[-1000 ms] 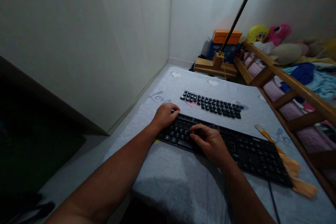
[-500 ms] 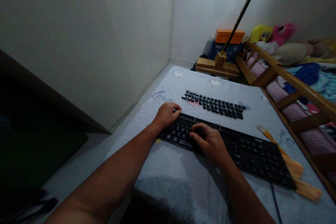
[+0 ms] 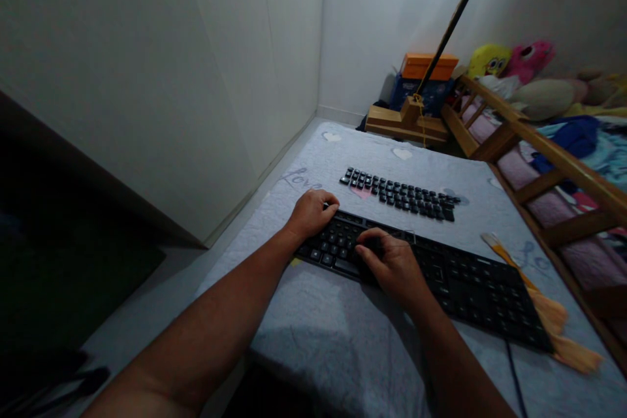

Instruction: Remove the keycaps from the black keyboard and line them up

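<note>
A black keyboard [image 3: 470,294] lies across the cloth-covered surface, several of its keys gone from the middle part. My left hand [image 3: 313,212] is closed around its far left corner, thumb along the top edge. Over the letter keys, my right hand [image 3: 392,261] is curled with thumb and forefinger close together. A thin wire tool, looking like a keycap puller [image 3: 410,236], sticks out beyond its knuckles; the tip is hidden by the fingers. Beyond the keyboard, loose black keycaps [image 3: 399,194] lie in rows on the cloth.
Right of the keyboard lie a brush [image 3: 497,248] and a crumpled orange cloth [image 3: 573,346]. A cable [image 3: 514,375] runs off the near edge. A wooden bed rail [image 3: 553,150] borders the right, a white cabinet [image 3: 235,78] the left. A wooden stand [image 3: 406,121] is behind.
My right hand has shifted very slightly to the right over the keys. My left hand keeps its hold on the keyboard, and the keycaps lie as before.
</note>
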Demonstrator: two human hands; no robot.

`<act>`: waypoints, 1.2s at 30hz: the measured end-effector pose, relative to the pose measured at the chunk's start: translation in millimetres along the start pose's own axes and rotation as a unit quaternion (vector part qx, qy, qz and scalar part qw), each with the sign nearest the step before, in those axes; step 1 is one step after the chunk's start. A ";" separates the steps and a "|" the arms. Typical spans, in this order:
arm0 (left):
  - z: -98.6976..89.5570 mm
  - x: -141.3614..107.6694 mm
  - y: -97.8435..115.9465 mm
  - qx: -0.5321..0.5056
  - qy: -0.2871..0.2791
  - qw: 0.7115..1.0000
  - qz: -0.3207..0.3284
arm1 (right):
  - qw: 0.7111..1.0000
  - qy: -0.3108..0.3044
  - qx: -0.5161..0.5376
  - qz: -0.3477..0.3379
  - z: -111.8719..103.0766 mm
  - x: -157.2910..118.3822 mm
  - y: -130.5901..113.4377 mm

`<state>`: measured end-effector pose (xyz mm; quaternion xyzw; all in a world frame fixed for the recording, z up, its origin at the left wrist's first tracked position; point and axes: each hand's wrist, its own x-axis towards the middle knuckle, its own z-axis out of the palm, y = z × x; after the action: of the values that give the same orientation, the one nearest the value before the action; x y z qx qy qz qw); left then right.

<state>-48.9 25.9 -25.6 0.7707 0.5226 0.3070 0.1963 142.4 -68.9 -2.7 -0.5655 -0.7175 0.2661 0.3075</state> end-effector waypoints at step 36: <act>0.2 -2.6 2.7 0.035 -0.053 0.997 0.054 | 0.992 0.030 -0.099 -0.076 14.8 7.8 13.6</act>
<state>-47.6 22.4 -24.8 0.8194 0.4796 0.2573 0.1801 138.9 -58.9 -21.5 -0.5450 -0.7714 0.1523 0.2910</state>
